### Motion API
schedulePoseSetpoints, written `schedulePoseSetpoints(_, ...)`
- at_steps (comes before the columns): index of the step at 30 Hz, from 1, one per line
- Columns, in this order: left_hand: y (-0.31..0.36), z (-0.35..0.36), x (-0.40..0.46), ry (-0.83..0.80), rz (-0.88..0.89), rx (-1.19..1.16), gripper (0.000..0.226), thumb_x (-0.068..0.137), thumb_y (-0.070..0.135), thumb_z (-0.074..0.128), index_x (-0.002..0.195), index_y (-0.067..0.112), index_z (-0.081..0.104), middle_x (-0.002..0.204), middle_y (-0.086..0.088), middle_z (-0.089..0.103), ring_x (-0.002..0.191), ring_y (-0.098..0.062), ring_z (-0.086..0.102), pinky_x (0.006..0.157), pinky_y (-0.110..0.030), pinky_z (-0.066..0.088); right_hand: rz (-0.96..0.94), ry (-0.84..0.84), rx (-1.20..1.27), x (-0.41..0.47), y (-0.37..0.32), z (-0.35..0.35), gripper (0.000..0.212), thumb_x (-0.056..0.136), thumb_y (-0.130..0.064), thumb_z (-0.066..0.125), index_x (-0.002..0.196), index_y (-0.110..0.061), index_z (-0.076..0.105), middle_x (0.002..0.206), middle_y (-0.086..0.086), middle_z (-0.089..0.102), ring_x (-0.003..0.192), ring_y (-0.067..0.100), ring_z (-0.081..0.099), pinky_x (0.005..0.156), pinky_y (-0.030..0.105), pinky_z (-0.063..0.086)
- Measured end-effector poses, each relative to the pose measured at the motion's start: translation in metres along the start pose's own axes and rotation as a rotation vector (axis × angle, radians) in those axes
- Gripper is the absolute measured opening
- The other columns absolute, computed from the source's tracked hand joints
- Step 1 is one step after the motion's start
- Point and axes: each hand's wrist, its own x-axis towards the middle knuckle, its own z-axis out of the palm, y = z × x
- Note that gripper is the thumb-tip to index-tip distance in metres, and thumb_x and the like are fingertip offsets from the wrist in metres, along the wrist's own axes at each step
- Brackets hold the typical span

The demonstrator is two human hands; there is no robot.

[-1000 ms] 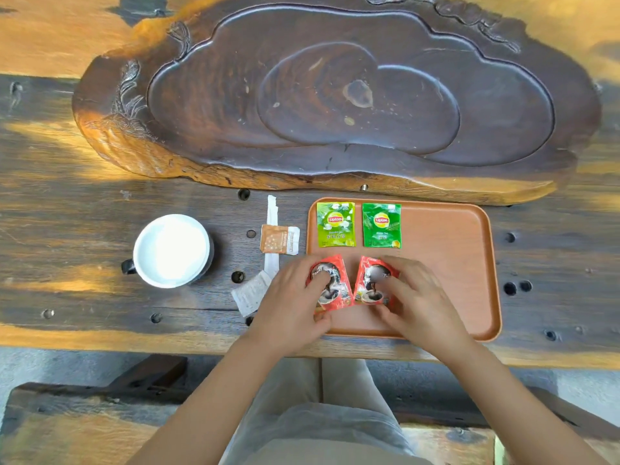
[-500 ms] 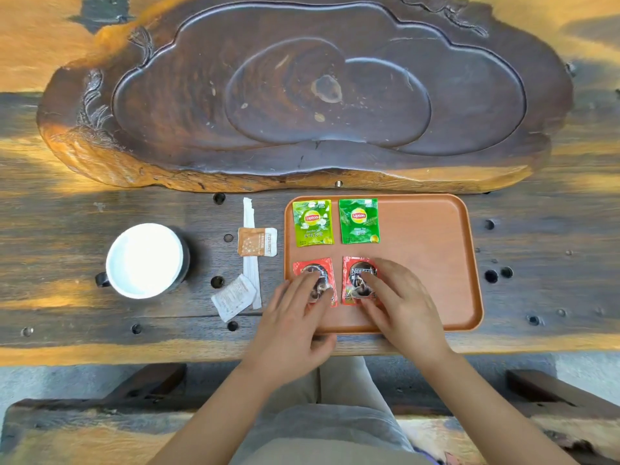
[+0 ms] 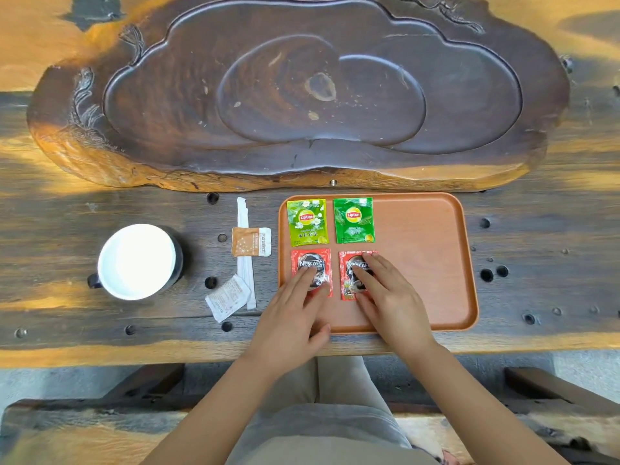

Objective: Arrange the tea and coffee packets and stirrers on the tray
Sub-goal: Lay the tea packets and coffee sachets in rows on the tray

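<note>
tray (image 3: 429,263): two green tea packets (image 3: 307,222) in far-left corner, two red coffee packets (image 3: 312,271) just below. left hand (image 3: 292,320), fingers flat, presses left coffee packet; right hand (image 3: 389,297), fingers flat, presses right one. stirrer (image 3: 244,250), two sachets and mug (image 3: 137,261) on table, left of tray.

The left hand (image 3: 292,317) covers the lower part of the left Nescafé packet (image 3: 312,260), and the right hand (image 3: 389,297) hides most of the right Nescafé packet (image 3: 349,283) (only its red edges and part of the name show). The orange sachet (image 3: 250,241) crosses the paper-wrapped stirrer (image 3: 244,263), hiding its middle. Print on the white sachet (image 3: 228,297) is too small to read. Both forearms run off the bottom edge.
</note>
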Motion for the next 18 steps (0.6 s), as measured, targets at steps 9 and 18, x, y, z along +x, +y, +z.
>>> schedulePoseSetpoints(9,-0.0002,0.0021,0.0011,0.006,-0.002,-0.004,0.055,0.08,0.042,0.046,0.128,0.016,0.048,0.145,-0.013,0.036,0.136,-0.025,0.024,0.105,-0.038,0.024,0.03,-0.008,0.002,0.0047,0.0003,-0.0007,0.037,0.08,-0.011,0.064,0.116,-0.009,0.062,0.127,0.013,0.06,0.121,0.029,0.053,0.097,0.036,0.044)
schedulePoseSetpoints(18,-0.0026,0.0017,0.0034,-0.001,-0.01,-0.027,0.056,0.079,0.041,0.047,0.13,0.016,0.047,0.145,-0.014,0.035,0.136,-0.029,0.026,0.106,-0.046,0.033,0.035,-0.012,0.013,0.0092,-0.0003,-0.0022,0.035,0.082,-0.019,0.056,0.116,-0.009,0.062,0.126,0.011,0.06,0.121,0.027,0.052,0.096,0.034,0.045)
